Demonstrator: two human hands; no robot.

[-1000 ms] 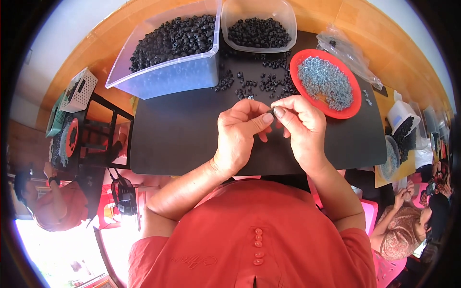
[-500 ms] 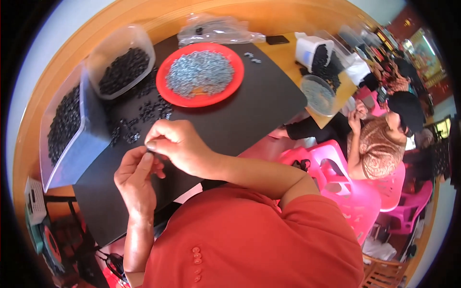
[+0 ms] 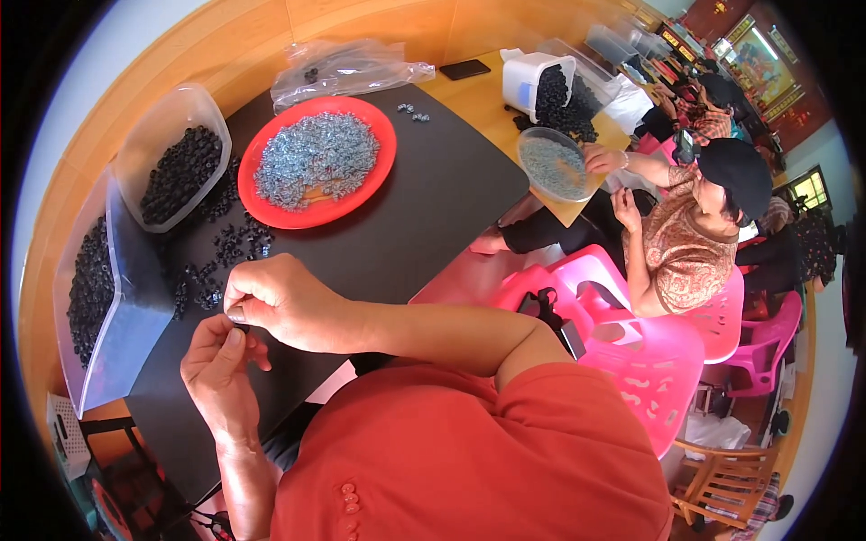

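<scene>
My left hand (image 3: 221, 365) and my right hand (image 3: 287, 302) meet over the near left part of the black table (image 3: 442, 189). Thumbs and fingertips of both are pinched together on a small dark piece (image 3: 241, 326), mostly covered by the fingers. Beyond them, small black plastic pieces (image 3: 242, 242) lie loose on the tabletop. A red plate (image 3: 385, 149) farther back carries a heap of small silvery metal parts (image 3: 316, 158). On the left stand a translucent tub (image 3: 135, 149) and a larger clear bin (image 3: 140, 298), both holding many black pieces.
A clear plastic bag (image 3: 347, 74) and a dark phone (image 3: 465, 69) lie at the back. Rightward, a tipped white tub (image 3: 521, 86) spills black pieces beside a clear bowl (image 3: 526, 171) of metal parts. A co-worker (image 3: 690, 239) sits there, near pink chairs (image 3: 658, 370).
The view has shifted, so the table's contents sit farther left. My hands stay pinched together. The co-worker's one hand has reached over to the clear bowl.
</scene>
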